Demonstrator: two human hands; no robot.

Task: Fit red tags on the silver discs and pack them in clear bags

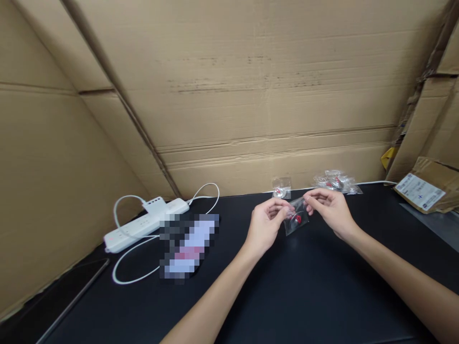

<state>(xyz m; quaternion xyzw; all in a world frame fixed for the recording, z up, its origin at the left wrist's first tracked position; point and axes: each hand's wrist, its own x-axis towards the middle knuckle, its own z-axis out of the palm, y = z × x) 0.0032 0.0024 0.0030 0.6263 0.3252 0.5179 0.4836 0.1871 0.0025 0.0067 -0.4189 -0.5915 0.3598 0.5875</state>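
Note:
Between my two hands is a small clear plastic bag (pixel 300 224) with a red item (pixel 297 219) and something shiny by it. My left hand (pixel 268 222) pinches the bag's left side, its fingertips close to the red item. At the upper right corner, my right hand (pixel 328 209) grips the bag between thumb and fingers. The exact kind of the red item is too small to tell. Just behind my left hand lies another clear bag (pixel 281 188) with a round silvery piece. Several similar bags (pixel 337 182) are heaped behind my right hand.
A white power strip (pixel 143 227) with a charger and looping white cables lies at left, beside a blurred-out object (pixel 190 248). Cardboard walls (pixel 251 95) enclose the black table (pixel 304 296). A torn brown package (pixel 430 186) with a white label sits at right.

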